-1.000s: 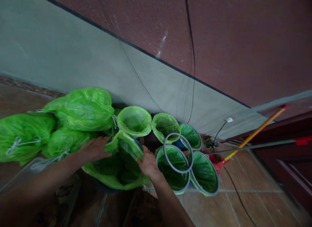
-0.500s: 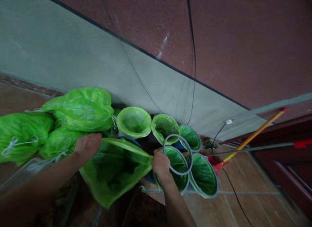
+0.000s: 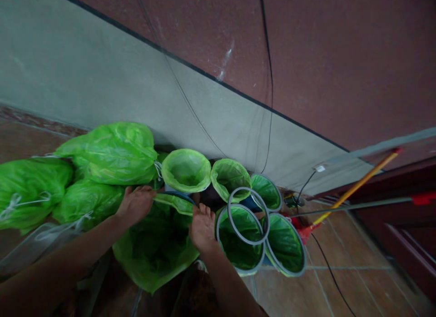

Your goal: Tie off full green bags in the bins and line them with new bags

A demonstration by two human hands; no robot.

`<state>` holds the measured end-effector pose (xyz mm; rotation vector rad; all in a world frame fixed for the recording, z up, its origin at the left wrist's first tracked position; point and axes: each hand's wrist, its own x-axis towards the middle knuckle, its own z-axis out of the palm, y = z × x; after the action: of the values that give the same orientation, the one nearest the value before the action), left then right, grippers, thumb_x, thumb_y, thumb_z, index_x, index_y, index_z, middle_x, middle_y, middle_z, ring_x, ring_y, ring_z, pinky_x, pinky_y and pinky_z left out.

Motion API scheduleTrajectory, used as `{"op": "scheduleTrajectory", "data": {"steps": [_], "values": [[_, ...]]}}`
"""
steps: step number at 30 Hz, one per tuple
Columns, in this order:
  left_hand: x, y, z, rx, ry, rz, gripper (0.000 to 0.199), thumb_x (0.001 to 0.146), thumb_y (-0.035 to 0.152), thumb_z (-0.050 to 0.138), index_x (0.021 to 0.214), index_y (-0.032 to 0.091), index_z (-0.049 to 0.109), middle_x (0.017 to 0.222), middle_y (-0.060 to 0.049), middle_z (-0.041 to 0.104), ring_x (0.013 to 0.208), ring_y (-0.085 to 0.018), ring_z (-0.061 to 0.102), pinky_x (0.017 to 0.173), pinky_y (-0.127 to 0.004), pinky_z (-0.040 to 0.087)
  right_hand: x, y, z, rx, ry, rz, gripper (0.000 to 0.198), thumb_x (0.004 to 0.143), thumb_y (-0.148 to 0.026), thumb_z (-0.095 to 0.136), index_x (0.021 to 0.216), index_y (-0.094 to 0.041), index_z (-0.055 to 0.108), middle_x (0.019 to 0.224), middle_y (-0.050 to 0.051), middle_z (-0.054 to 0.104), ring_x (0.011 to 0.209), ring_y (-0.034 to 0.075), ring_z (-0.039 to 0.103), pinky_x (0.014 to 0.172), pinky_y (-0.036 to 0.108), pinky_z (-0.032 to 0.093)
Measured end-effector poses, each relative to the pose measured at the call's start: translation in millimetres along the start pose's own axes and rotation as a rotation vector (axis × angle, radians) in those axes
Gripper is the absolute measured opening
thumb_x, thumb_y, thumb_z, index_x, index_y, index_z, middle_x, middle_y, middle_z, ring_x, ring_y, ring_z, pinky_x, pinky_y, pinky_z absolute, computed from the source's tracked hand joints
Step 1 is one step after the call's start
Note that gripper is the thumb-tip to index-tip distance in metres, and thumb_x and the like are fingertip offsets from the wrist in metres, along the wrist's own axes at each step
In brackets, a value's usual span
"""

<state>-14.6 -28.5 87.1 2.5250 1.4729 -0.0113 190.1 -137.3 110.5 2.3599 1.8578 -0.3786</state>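
Observation:
A light-green trash bag (image 3: 153, 267) hangs wide open at the bottom centre, its mouth toward me. Behind its far edge shows a bit of a blue bin rim (image 3: 177, 196). My left hand (image 3: 136, 205) grips the bag's far edge on the left, fingers curled over it. On the right of the same edge, my right hand (image 3: 203, 226) holds the bag with fingers bent over it. Between the hands the edge is folded down in a band. Just right of my right hand stands a lined bin (image 3: 223, 253) with a loose grey ring (image 3: 230, 217) lying across its top.
Two bins with green liners (image 3: 186, 190) stand by the wall; further lined bins with grey rims (image 3: 304, 262) are on the right. Tied full green bags (image 3: 116, 158) are piled at left. A yellow-orange handle (image 3: 357, 185) leans near a dark-red door (image 3: 408, 221). A black cable crosses the tiles.
My right hand has moved left and slightly down, closer to my left hand, which has shifted a little right. The bag's far edge is now folded down and its mouth pulled narrower.

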Motion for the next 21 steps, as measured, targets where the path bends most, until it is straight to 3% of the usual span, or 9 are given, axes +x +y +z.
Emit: {"op": "scheduleTrajectory", "data": {"steps": [4, 7, 10, 12, 15, 19, 21], "values": [[0.6, 0.9, -2.7, -0.030, -0.058, -0.041, 0.032, 0.087, 0.010, 0.040, 0.092, 0.015, 0.070, 0.105, -0.015, 0.072, 0.105, -0.032, 0.064, 0.094, -0.050, 0.039, 8.8, 7.1, 8.2, -0.046, -0.035, 0.063, 0.036, 0.092, -0.008, 0.039, 0.111, -0.016, 0.069, 0.125, 0.014, 0.063, 0.118, 0.030, 0.054, 0.097, 0.043, 0.040], [5.4, -0.7, -5.1, -0.118, -0.084, -0.085, 0.031, 0.091, 0.018, 0.038, 0.090, 0.016, 0.069, 0.095, -0.013, 0.074, 0.094, -0.029, 0.067, 0.089, -0.044, 0.042, 14.8, 15.2, 9.5, -0.009, -0.072, 0.083, 0.031, 0.092, -0.009, 0.043, 0.102, -0.017, 0.071, 0.118, 0.011, 0.067, 0.115, 0.029, 0.058, 0.093, 0.040, 0.043], [12.5, -2.3, -9.0, -0.175, -0.090, -0.125, 0.030, 0.094, 0.025, 0.039, 0.094, 0.016, 0.067, 0.089, -0.011, 0.074, 0.084, -0.024, 0.068, 0.077, -0.034, 0.045, 18.5, 20.5, 6.0, 0.098, -0.100, 0.116, 0.027, 0.093, -0.013, 0.045, 0.103, -0.017, 0.070, 0.109, 0.011, 0.070, 0.105, 0.025, 0.065, 0.089, 0.037, 0.046], [15.5, -0.3, -13.5, -0.229, -0.075, -0.127, 0.030, 0.095, 0.026, 0.038, 0.095, 0.015, 0.066, 0.087, -0.010, 0.074, 0.081, -0.021, 0.067, 0.074, -0.030, 0.045, 19.9, 21.1, 1.2, 0.171, -0.049, 0.154, 0.026, 0.095, -0.016, 0.044, 0.107, -0.017, 0.068, 0.108, 0.012, 0.071, 0.105, 0.024, 0.066, 0.091, 0.035, 0.046], [14.1, 10.3, -20.5, -0.345, -0.049, -0.028, 0.029, 0.096, 0.026, 0.038, 0.096, 0.016, 0.066, 0.084, -0.008, 0.074, 0.078, -0.020, 0.067, 0.075, -0.029, 0.046, 21.1, 16.6, -6.3, 0.332, 0.086, 0.076, 0.031, 0.093, -0.023, 0.054, 0.121, -0.015, 0.062, 0.118, 0.012, 0.068, 0.115, 0.023, 0.062, 0.099, 0.033, 0.044], [5.0, 31.4, -22.5, -0.334, 0.023, 0.205, 0.030, 0.096, 0.027, 0.039, 0.097, 0.018, 0.067, 0.087, -0.007, 0.074, 0.082, -0.022, 0.068, 0.089, -0.037, 0.047, 21.9, 1.7, -10.4, 0.460, 0.169, -0.141, 0.057, 0.084, -0.030, 0.068, 0.136, -0.015, 0.054, 0.130, 0.011, 0.063, 0.123, 0.023, 0.056, 0.105, 0.033, 0.043], [0.4, 38.7, -20.0, -0.301, 0.074, 0.279, 0.030, 0.096, 0.026, 0.040, 0.096, 0.019, 0.069, 0.092, -0.008, 0.075, 0.089, -0.023, 0.068, 0.100, -0.042, 0.043, 22.2, -6.4, -11.2, 0.430, 0.169, -0.195, 0.047, 0.086, -0.029, 0.065, 0.131, -0.018, 0.059, 0.125, 0.009, 0.066, 0.119, 0.023, 0.058, 0.104, 0.033, 0.043]]}}
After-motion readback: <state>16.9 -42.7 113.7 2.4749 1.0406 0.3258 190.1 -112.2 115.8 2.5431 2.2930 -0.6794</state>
